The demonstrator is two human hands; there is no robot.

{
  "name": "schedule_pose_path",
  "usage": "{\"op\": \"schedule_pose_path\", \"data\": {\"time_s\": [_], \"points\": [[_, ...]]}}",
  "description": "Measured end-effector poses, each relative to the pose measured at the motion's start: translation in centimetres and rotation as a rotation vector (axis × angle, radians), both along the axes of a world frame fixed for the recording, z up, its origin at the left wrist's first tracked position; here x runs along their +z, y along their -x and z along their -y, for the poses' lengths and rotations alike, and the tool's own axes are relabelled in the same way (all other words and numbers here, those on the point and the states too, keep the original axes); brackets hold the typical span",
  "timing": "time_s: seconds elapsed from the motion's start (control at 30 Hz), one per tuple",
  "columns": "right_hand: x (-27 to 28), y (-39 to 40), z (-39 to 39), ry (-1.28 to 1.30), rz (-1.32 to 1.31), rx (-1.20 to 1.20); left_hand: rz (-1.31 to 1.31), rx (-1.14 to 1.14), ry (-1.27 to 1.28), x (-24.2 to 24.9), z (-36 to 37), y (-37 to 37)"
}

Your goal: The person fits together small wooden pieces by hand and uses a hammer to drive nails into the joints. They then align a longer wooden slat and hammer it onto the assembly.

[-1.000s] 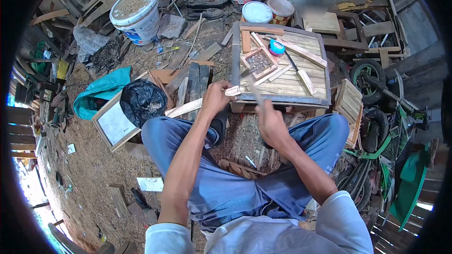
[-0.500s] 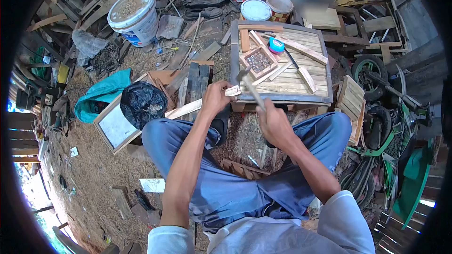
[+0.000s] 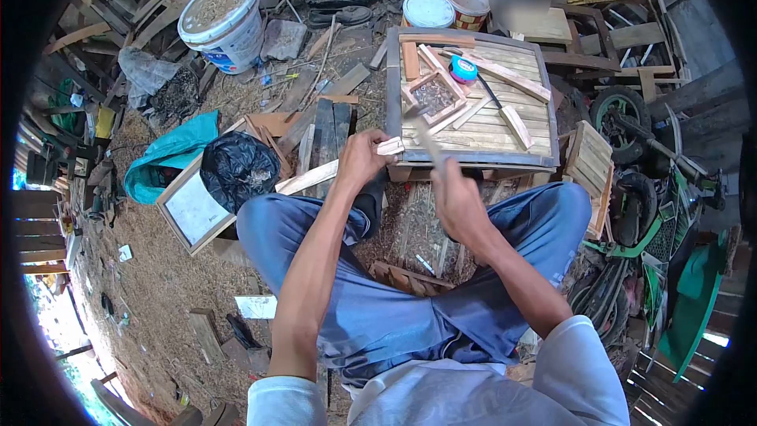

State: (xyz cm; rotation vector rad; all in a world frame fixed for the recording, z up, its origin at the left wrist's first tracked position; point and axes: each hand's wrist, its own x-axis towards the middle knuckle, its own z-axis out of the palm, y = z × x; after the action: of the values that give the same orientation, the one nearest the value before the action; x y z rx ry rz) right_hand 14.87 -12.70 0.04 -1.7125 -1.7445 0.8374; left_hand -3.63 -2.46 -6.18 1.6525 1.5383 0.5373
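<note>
Two hands at work: left hand [image 3: 360,159] pinches the wood strip [image 3: 327,173] flat; right hand [image 3: 456,203], fingers closed round the hammer [image 3: 426,140], should strike squarely.

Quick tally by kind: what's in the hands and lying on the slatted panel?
Hammer, in right hand: 1
Wood strip, in left hand: 1
Small tray of nails: 1
Blue tape roll: 1
Loose wood strips on the slatted panel, e.g.: about 5; overlaps blur the count
Total: about 9
</note>
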Motion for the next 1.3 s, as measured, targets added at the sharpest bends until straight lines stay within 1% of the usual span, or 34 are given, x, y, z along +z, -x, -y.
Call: {"op": "schedule_pose_path", "data": {"time_s": [0.03,0.1,0.17,0.2,0.27,0.3,0.33,0.37,0.4,0.43,0.47,0.53,0.57,0.67,0.7,0.77,0.8,0.83,0.93,0.97,1.07,1.1,1.17,1.2,1.23,1.3], "points": [[-0.5,-0.5,0.0,0.164,0.144,0.106,-0.003,-0.016,-0.053,-0.3,-0.1,0.1],[-0.1,-0.6,-0.1,0.159,0.143,0.094,-0.011,-0.052,-0.156,-0.7,-0.2,0.2],[1.5,-0.2,-0.5,0.186,0.142,0.069,-0.008,-0.036,-0.116,-1.0,-0.3,0.4],[2.7,0.1,-0.4,0.143,0.097,0.036,-0.008,-0.031,-0.088,-1.1,-0.1,0.3],[4.5,0.8,-0.3,0.052,0.011,-0.034,0.080,-0.039,-0.116,-2.3,-0.1,0.6],[4.2,1.1,-0.1,-0.013,0.002,-0.055,0.100,-0.043,-0.109,-2.4,-0.2,0.6],[2.8,0.9,0.2,0.027,0.066,-0.004,0.121,-0.045,-0.106,-2.2,-0.2,0.6],[0.5,0.4,0.4,0.063,0.131,0.047,0.073,-0.038,-0.095,-1.8,-0.1,0.5],[0.1,0.4,0.3,0.093,0.196,0.099,0.026,-0.028,-0.090,-0.9,0.0,0.2],[-0.1,0.3,0.2,0.087,0.190,0.107,-0.025,-0.020,-0.086,-0.1,0.0,0.1],[-0.1,0.0,0.1,0.104,0.168,0.096,-0.014,-0.020,-0.089,-0.1,-0.2,0.2],[2.2,-0.1,-0.5,0.157,0.131,0.092,0.015,-0.001,-0.077,-1.1,0.0,0.2],[3.4,0.3,-0.6,0.144,0.085,0.030,0.042,-0.022,-0.142,-1.6,-0.1,0.4],[3.5,1.0,-0.2,-0.050,0.012,-0.054,0.073,-0.063,-0.198,-2.4,-0.3,0.6],[2.6,1.0,0.0,0.068,0.004,-0.044,0.083,-0.071,-0.216,-2.6,-0.3,0.7],[0.2,0.2,0.5,0.085,0.185,0.062,0.018,-0.037,-0.121,-0.4,-0.1,0.3],[0.6,0.4,0.3,0.096,0.272,0.110,-0.018,-0.024,-0.070,0.3,0.1,0.2],[1.1,0.3,0.2,0.131,0.246,0.101,-0.006,-0.016,-0.076,-0.3,-0.1,0.2],[3.3,0.7,-0.2,0.054,0.111,0.035,0.072,-0.051,-0.170,-2.3,-0.2,0.6],[3.8,1.0,-0.1,-0.038,0.048,0.005,0.064,-0.077,-0.238,-2.9,-0.3,0.7],[1.1,1.2,0.5,0.004,0.002,-0.034,0.053,-0.066,-0.218,-2.7,-0.3,0.7],[-1.1,0.2,0.7,0.051,0.180,0.086,0.036,-0.062,-0.183,-2.2,-0.4,0.6],[-0.4,-0.2,0.2,0.107,0.197,0.113,-0.006,-0.059,-0.108,-0.9,-0.2,0.4],[0.1,-0.2,-0.1,0.140,0.209,0.134,0.007,-0.047,-0.146,-0.9,-0.4,0.4],[2.1,0.4,-0.3,0.152,0.147,0.097,0.021,-0.038,-0.171,-1.3,-0.2,0.5],[4.7,1.2,-0.4,0.078,0.044,0.006,0.070,-0.063,-0.270,-1.9,0.0,0.6]]}}
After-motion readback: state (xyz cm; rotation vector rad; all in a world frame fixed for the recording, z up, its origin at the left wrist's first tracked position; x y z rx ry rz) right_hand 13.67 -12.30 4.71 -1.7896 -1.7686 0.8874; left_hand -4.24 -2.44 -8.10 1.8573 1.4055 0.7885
